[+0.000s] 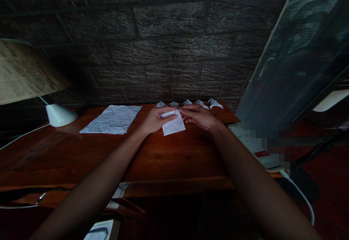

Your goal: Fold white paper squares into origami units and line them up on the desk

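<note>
A small folded white sheet of paper (174,126) is held above the wooden table, in the middle of the head view. My left hand (157,119) grips its left side, thumb lying across the front face. At the paper's upper right corner, the fingers of my right hand (196,115) are pinched together on its edge. Just behind my hands stands a row of several small folded paper pieces (214,103) with pointed tops. To the left lies a stack of creased white paper sheets (113,119).
The wooden table (174,160) meets a dark brick wall (169,43). A lamp with a white base (60,115) stands at the left. Near the right edge lies a tablet-like device (255,145) with a white cable (302,196) hanging down. Papers (99,231) show below the table.
</note>
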{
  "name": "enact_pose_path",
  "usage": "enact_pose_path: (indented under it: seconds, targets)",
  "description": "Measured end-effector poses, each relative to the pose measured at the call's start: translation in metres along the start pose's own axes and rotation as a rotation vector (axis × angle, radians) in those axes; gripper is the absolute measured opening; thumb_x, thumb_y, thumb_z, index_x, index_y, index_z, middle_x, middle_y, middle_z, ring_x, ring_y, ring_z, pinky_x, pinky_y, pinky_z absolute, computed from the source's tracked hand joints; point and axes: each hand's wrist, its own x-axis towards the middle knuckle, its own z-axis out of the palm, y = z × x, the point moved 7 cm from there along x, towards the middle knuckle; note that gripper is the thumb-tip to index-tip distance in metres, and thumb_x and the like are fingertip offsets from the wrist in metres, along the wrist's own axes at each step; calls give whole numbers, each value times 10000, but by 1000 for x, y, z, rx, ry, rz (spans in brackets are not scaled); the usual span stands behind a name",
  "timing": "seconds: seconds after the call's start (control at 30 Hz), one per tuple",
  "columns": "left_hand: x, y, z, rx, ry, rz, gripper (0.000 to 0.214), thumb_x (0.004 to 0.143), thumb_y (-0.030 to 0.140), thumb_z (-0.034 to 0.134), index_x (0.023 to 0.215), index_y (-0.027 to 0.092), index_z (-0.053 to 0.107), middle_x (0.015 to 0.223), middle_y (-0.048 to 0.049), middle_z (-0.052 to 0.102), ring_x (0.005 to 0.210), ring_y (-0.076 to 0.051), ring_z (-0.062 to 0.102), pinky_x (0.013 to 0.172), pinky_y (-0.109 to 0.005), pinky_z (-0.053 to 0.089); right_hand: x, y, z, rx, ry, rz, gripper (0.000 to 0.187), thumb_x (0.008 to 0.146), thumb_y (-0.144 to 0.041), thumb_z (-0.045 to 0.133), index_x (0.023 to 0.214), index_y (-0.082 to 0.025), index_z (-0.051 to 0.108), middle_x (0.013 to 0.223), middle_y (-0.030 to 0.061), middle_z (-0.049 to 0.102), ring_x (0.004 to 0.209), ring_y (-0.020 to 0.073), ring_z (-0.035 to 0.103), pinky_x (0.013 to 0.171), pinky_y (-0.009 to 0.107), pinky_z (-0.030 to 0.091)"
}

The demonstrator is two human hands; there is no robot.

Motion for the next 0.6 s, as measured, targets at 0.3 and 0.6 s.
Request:
enact_pose_path:
  seconds: [0.3,0.6]
  targets:
    - [-1,-2,0,15,-4,-26,386,779,391,740,1095,169,753,1005,-82,770,760,-169,662,654,-273,523,0,-1,1,-8,-18,0,223,721,-371,820,813,-182,747,727,0,703,619,72,593,605,205,480]
    - [-1,-4,1,30,1,-30,400,760,410,750,1082,174,764,968,-73,770,707,-154,634,603,-248,492,-1,-1,1,-38,-51,-11,261,724,-400,809,834,-171,748,719,13,707,645,90,617,597,208,483]
